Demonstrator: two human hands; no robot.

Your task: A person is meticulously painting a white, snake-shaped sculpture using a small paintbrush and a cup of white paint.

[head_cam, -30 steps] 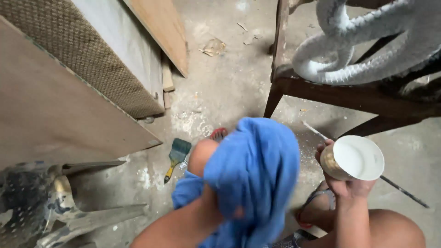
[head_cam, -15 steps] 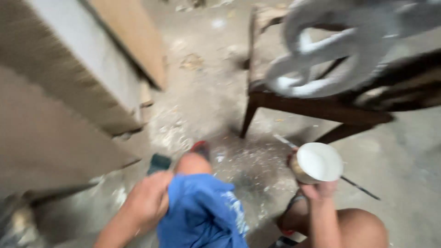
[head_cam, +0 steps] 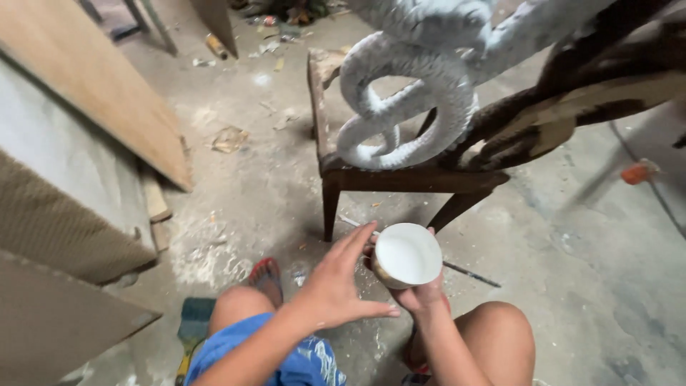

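The right hand [head_cam: 420, 294] is wrapped around a small round cup with a white-coated inside and brownish outer wall [head_cam: 407, 255], fingers curled under its base, holding it tilted so its mouth faces up toward the camera, above the gap between the two bare knees. The left hand [head_cam: 336, 286] is spread loosely, thumb pointing right and fingers reaching up, with its fingertips [head_cam: 368, 234] at the cup's left rim; whether they actually touch the rim cannot be told. Just behind the cup stands a dark brown wooden chair frame [head_cam: 400, 179], its front legs planted on the dusty grey concrete floor [head_cam: 572, 257], and on it rests a large white-painted coiled ornament of carved scrolls [head_cam: 407, 107] joined to dark unpainted carved wood at the right. A thin dark stick [head_cam: 468, 274] lies on the floor beneath the cup, partly hidden by it. To the left, a pale brown wooden board [head_cam: 100, 93] leans above a woven tan panel [head_cam: 64, 229], close beside the person's left leg. A flat paintbrush with a teal ferrule [head_cam: 193, 325] lies on the floor next to the blue shorts [head_cam: 307, 361]. A red sandal [head_cam: 266, 275] shows on the left foot. Scraps of litter are scattered farther back on the floor.
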